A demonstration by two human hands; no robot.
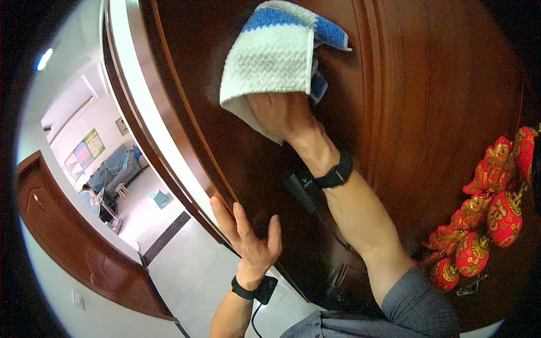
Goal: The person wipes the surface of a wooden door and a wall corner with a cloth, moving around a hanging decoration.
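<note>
A white terry towel (270, 59) with blue bands is draped over the fingers of my right hand (281, 114). That hand holds it against the dark reddish-brown wooden door (422, 105); the towel hides its fingers. Lower and to the left, my left hand (251, 241) has its fingers spread, holding nothing. Two of its fingertips reach the raised edge (198, 126) of the door; from this angle I cannot tell how firmly they touch. Black straps with small devices circle both wrists, and cables run from them.
Red and gold lantern ornaments (473, 253) hang on the right of the door. A doorway at left shows a room with a sofa (120, 167), a small stool (122, 190) and a seated person (89, 198). Another brown door (84, 249) stands at lower left.
</note>
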